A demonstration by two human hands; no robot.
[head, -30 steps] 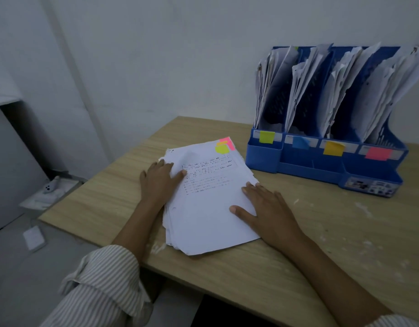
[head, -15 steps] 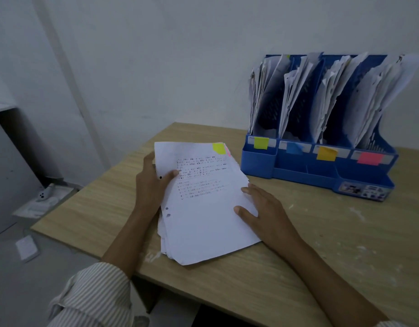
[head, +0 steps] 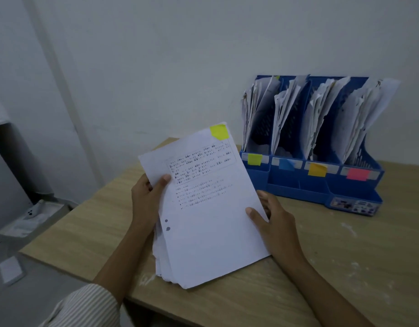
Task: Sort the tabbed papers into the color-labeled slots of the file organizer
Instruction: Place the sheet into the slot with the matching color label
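Fingers of the left hand [head: 145,199] wrap the stack's left edge, thumb pressed on the top sheet beside the printed text. Right hand [head: 273,220] grips the right edge, thumb on top, fingers hidden behind the paper.

Stack of papers [head: 210,223] — raised and tilted toward the person, above the tabletop's [head: 345,267] near-left part; whether its lower edge touches the wood I cannot tell. Yellow-green tab [head: 219,131] at the top sheet's upper right corner.

File organizer [head: 298,185] at the far edge; matching yellow-green label [head: 254,159] on its leftmost slot.

Judgement: sheets are light, limp and slippery against each other — pinch the top one near a side edge, away from the tab, keeping the rest clamped.
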